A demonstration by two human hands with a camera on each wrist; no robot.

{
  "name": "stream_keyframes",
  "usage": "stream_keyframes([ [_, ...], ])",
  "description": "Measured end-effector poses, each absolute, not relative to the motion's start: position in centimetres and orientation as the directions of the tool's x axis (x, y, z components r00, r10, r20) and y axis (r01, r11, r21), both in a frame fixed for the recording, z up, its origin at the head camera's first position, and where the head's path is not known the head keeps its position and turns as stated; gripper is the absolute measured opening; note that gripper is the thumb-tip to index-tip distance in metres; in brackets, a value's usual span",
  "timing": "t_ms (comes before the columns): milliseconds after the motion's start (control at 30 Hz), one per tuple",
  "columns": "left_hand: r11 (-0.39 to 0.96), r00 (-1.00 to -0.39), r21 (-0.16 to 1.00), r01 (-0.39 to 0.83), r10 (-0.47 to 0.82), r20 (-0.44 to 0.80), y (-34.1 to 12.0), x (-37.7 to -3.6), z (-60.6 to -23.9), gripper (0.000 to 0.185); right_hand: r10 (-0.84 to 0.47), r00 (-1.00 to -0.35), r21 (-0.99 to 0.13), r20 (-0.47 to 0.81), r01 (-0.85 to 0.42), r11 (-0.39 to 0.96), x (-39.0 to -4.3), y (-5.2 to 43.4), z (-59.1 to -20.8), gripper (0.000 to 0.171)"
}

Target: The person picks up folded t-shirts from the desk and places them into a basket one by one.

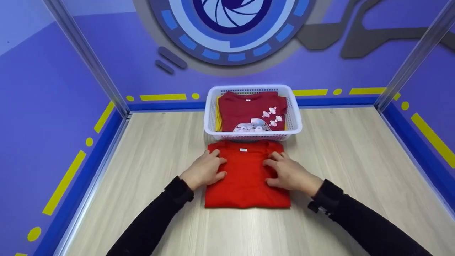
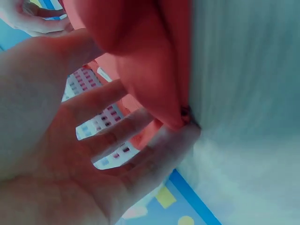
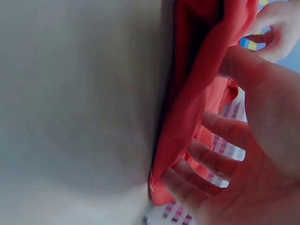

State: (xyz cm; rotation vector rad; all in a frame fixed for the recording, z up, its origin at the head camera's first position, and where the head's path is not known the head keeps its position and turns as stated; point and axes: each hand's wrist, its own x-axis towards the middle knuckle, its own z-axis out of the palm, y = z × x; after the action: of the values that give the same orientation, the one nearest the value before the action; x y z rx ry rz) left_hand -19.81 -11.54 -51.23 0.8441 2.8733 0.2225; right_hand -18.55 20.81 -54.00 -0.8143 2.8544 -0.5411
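Note:
A red folded T-shirt lies flat on the table, its neckline and white label toward the basket. My left hand rests on its left side, and my right hand rests on its right side. In the left wrist view, the spread, slightly bent fingers touch the folded red cloth near its edge. The right wrist view has the fingers of that hand spread against the shirt's layered side. Neither hand pinches the cloth visibly.
Just behind the shirt stands a white plastic basket. Inside it, a dark red printed T-shirt lies over yellow cloth. Blue-purple panels border the wooden table at the back and both sides.

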Motion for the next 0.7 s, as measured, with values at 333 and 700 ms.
stream_keyframes([
  [333,0.780,-0.803,0.292,0.553,0.593,-0.061,-11.1,-20.6,-50.8,0.039,-0.542,-0.840,-0.429,-0.018,-0.483,0.763,-19.6,24.4,-53.3,0.041],
  [700,0.863,-0.902,0.267,0.429,0.393,0.177,-10.8,-23.5,-52.4,0.019,-0.282,-0.940,-0.388,0.193,-0.337,0.858,-21.9,24.5,-53.7,0.032],
])
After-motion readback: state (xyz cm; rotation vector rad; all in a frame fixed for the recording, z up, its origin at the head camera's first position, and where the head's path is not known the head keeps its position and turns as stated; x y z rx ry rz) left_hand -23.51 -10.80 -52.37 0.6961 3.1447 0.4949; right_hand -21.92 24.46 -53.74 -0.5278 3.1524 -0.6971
